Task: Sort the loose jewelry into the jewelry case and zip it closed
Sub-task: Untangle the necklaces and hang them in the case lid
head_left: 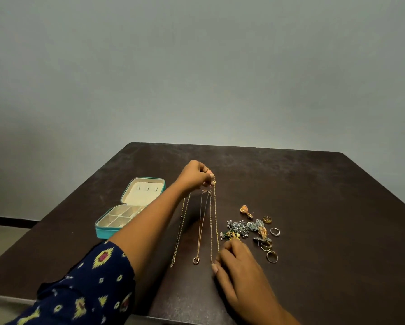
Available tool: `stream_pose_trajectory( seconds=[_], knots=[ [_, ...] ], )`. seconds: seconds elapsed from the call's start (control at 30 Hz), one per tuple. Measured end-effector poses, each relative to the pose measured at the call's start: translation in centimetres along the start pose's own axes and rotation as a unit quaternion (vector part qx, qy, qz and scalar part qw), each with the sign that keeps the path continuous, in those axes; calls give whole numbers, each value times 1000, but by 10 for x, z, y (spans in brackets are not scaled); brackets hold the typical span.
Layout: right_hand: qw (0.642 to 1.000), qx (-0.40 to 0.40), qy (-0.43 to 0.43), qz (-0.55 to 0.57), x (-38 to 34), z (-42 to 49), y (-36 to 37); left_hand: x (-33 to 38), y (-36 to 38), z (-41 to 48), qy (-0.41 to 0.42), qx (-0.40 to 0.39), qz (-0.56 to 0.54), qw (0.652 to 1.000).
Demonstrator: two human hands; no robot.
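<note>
Dark table (314,195): left hand (196,175) pinches gold chain's (216,214) far end, right hand (238,263) pinches its near end; open teal jewelry case (105,232) sits left.

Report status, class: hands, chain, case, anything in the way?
Left hand pinches chain top; right hand at its lower end, grip unclear. Case open. Other chains, rings loose alongside.
</note>
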State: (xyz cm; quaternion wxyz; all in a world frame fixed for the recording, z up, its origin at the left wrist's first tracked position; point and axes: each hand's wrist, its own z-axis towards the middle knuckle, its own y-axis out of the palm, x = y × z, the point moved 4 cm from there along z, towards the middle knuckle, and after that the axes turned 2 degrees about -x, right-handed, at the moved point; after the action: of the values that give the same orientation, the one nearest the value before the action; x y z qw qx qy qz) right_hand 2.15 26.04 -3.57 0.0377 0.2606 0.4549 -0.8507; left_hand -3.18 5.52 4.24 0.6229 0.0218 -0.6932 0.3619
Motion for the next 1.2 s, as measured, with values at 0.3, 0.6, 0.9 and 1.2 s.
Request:
stream_pose_trajectory(
  seconds=[0.3, 0.6, 0.9, 1.2],
  knots=[
    [899, 43, 118, 420, -25, 19, -53, 5, -25, -55, -40, -13, -201, 979],
    [718, 29, 325, 614, -23, 16, -65, 5, -22, -118, -48, 26, -332, 942],
    [765, -29, 286, 576, -32, 17, -68, 11, 1, -145, -31, -28, -284, 958],
    [803, -44, 220, 552, -45, 18, -61, 12, 11, -149, -14, -37, -298, 954]
  ],
)
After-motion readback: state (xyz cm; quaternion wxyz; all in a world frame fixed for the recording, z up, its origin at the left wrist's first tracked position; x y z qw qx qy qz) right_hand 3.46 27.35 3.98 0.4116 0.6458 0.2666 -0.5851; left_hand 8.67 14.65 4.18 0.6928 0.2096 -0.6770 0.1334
